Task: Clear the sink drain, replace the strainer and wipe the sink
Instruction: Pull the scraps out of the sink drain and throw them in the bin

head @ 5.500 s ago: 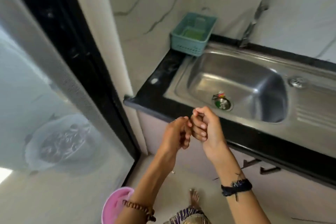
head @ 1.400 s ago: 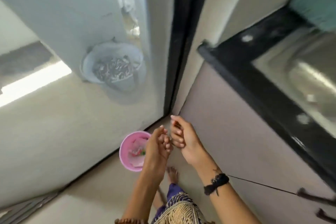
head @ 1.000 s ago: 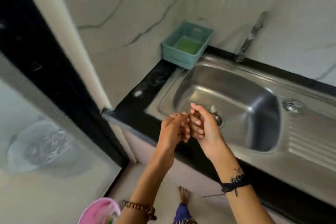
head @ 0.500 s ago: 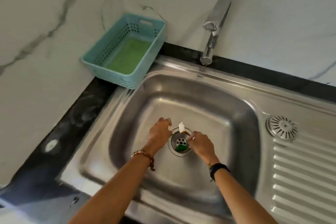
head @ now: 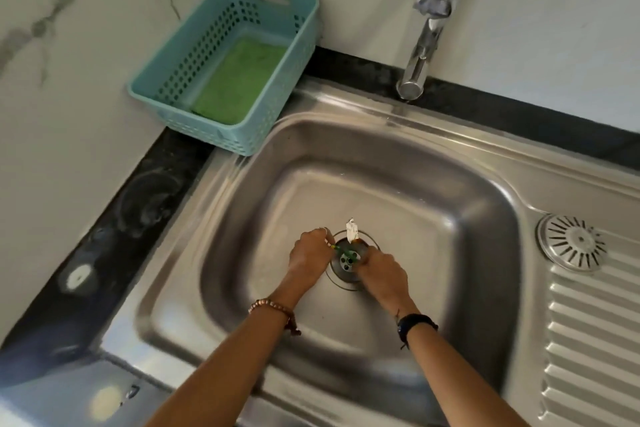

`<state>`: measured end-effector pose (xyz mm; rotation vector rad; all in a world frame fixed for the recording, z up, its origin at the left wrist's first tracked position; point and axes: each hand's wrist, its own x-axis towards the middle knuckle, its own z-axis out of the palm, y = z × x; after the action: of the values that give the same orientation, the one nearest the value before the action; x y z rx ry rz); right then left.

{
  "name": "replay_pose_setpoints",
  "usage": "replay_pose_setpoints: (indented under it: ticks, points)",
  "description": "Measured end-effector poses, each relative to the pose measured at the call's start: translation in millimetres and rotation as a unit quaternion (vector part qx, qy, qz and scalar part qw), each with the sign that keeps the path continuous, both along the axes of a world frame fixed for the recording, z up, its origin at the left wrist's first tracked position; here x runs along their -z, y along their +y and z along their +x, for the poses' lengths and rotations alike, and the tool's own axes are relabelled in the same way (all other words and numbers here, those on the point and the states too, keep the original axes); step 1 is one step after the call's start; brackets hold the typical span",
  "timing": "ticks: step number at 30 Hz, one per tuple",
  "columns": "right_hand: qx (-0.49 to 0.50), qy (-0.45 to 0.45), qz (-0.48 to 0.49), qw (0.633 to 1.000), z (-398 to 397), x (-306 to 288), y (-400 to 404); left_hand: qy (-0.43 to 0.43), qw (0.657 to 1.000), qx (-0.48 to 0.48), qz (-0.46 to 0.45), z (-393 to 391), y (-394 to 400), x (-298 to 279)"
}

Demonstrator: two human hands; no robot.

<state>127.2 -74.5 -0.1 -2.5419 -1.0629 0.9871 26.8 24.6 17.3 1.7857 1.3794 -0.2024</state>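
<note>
Both hands at drain (head: 349,262) mid-sink (head: 450,149): left hand (head: 310,258) pinches green scrap (head: 341,251), right hand (head: 382,276) grip unclear; bits prob light, wet, slippery, so pinch by free ends; strainer (head: 571,242) sits far-right on drainboard.

No readable text anywhere.

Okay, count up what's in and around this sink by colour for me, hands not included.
Steel: 3, the sink, tap and strainer on the drainboard
Teal: 1, the basket
Green: 2, the cloth in the basket, the scrap in the drain
White: 1, the scrap at the drain's rim
Total: 7
</note>
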Motion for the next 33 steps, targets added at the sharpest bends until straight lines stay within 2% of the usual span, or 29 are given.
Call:
replay_pose_setpoints:
  ticks: [2,5,10,14,17,19,22,24,27,30,33]
  points:
    - [0.086,0.026,0.053,0.995,4,-14,1,-0.031,0.999,-0.034,-0.013,-6,-1,-10]
    - [0.095,0.001,0.103,0.99,12,-28,11,-0.061,0.996,-0.064,-0.007,-13,-1,-22]
    - [0.002,-0.02,0.098,0.995,17,-17,42,-0.071,0.989,-0.127,-0.018,-10,11,-18]
    - [-0.122,-0.126,0.064,0.982,17,13,53,-0.042,0.984,-0.167,-0.041,-5,15,3]
    - [-0.159,-0.139,0.079,0.974,15,26,51,-0.04,0.982,-0.171,-0.062,-2,10,14]
    - [-0.139,-0.107,0.098,0.98,15,27,50,-0.046,0.981,-0.173,-0.07,-4,7,14]
    - [0.037,0.024,0.163,0.986,21,17,45,-0.071,0.974,-0.195,-0.086,-7,1,8]
    - [0.168,0.121,0.195,0.959,21,2,37,-0.099,0.966,-0.22,-0.096,-11,-4,-2]
    - [0.282,0.247,0.209,0.903,17,-25,26,-0.162,0.95,-0.245,-0.105,-16,-17,-21]
    - [0.336,0.329,0.243,0.848,7,-66,17,-0.225,0.935,-0.253,-0.11,-30,-31,-49]
    - [0.334,0.376,0.293,0.814,-30,-116,2,-0.296,0.915,-0.262,-0.087,-64,-51,-90]
